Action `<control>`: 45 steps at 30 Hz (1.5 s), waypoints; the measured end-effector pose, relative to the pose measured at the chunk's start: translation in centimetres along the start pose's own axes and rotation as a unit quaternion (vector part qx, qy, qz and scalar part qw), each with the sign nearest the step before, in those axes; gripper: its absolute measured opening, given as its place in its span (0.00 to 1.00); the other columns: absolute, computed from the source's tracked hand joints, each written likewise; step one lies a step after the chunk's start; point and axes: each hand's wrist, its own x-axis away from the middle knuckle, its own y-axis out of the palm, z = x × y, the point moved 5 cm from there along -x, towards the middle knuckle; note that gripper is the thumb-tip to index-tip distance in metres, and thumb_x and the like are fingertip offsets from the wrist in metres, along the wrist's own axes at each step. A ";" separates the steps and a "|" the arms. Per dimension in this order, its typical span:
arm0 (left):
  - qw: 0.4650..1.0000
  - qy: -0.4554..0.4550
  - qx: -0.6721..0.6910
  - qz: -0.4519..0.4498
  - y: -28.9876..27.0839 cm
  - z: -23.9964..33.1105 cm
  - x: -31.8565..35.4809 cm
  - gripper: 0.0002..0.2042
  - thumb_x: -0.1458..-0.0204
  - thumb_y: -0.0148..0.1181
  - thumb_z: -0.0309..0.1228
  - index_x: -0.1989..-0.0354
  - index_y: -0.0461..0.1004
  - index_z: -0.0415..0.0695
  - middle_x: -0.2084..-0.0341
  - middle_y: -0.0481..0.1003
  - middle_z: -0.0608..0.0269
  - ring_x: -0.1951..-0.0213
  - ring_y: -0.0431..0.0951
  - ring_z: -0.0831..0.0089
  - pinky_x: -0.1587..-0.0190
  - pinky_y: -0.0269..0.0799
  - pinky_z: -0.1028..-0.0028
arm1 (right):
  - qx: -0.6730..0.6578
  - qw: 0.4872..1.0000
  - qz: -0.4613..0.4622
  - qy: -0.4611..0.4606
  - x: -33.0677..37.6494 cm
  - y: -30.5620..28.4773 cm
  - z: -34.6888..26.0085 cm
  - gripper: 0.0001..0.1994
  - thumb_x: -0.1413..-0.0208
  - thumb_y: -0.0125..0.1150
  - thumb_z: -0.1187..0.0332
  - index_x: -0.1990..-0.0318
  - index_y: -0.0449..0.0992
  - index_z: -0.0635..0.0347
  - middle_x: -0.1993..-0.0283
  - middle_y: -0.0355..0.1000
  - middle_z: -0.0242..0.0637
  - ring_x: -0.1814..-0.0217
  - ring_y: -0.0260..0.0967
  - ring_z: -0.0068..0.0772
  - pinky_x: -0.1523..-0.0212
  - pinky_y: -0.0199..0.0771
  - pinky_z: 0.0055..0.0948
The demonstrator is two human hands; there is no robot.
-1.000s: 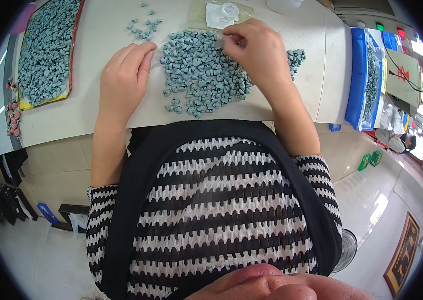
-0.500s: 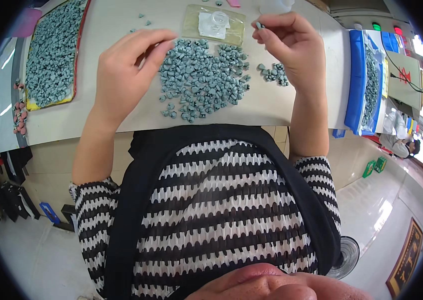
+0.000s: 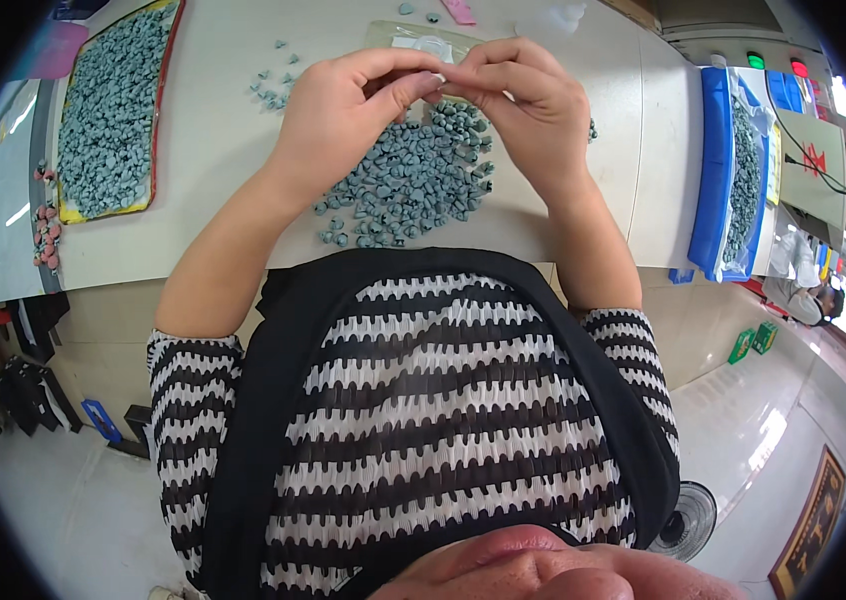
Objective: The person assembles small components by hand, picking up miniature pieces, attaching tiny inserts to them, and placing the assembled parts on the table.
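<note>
**Bare left hand (image 3: 328,130) meets bare right hand (image 3: 543,120) at the fingertips**

Beneath, small, rounded, blue-grey pieces (image 3: 403,185) lie loosely heaped on the smooth white tabletop (image 3: 213,130). Both hands' fingers pinch narrowly; whether they hold a piece cannot be told.

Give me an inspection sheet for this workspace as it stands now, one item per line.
Surface: pale table, with a seam right of the right hand.
Job's things: small blue-green pieces piled below the hands; similar ones fill the red-and-yellow-edged tray at left.
Clutter: yellowish flat pad beyond the hands, pink scrap at the top, pinkish pieces at the left edge.
Hands: left hand and right hand meet at the fingertips; anything pinched there cannot be made out.
Cables: dark cable at far right.
Surroundings: blue bin, fan, green boxes.
</note>
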 end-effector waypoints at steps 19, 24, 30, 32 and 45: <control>0.995 -0.037 -0.025 0.091 -1.2 -1.7 1.5 0.08 0.41 0.55 0.23 0.55 0.75 0.33 0.69 0.76 0.63 0.69 0.74 0.80 0.65 0.71 0.80 | 0.044 0.997 0.024 -0.059 0.3 1.1 -1.1 0.09 0.55 0.68 0.75 0.64 0.82 0.60 0.65 0.77 0.39 0.65 0.76 0.37 0.64 0.78 0.30; 0.997 -0.008 0.040 0.065 -1.0 -2.0 1.4 0.08 0.41 0.55 0.22 0.55 0.75 0.33 0.69 0.75 0.63 0.69 0.73 0.80 0.66 0.70 0.80 | 0.023 0.997 0.026 -0.073 0.7 1.0 -0.7 0.09 0.56 0.68 0.77 0.65 0.82 0.61 0.67 0.75 0.36 0.66 0.75 0.36 0.66 0.77 0.29; 0.995 0.046 -0.053 0.068 -1.2 -1.6 1.2 0.07 0.42 0.56 0.21 0.57 0.76 0.34 0.69 0.75 0.63 0.70 0.72 0.80 0.67 0.70 0.80 | 0.047 0.990 0.035 -0.132 0.5 0.9 -1.2 0.08 0.58 0.69 0.76 0.68 0.80 0.61 0.68 0.74 0.36 0.68 0.74 0.36 0.67 0.76 0.30; 0.991 0.056 -0.091 0.077 -1.4 -1.3 1.4 0.07 0.42 0.56 0.21 0.58 0.77 0.34 0.70 0.75 0.63 0.71 0.72 0.80 0.67 0.70 0.80 | 0.057 0.986 0.025 -0.154 0.6 1.2 -1.2 0.09 0.59 0.70 0.76 0.68 0.79 0.60 0.69 0.73 0.36 0.67 0.73 0.38 0.67 0.76 0.31; 0.982 0.034 -0.062 0.174 -2.0 -0.5 1.4 0.07 0.45 0.57 0.21 0.59 0.78 0.38 0.71 0.78 0.61 0.74 0.74 0.78 0.68 0.70 0.78 | 0.268 0.935 -0.042 -0.227 -1.0 -0.6 -1.3 0.10 0.61 0.65 0.74 0.67 0.76 0.58 0.68 0.71 0.33 0.67 0.72 0.36 0.68 0.71 0.34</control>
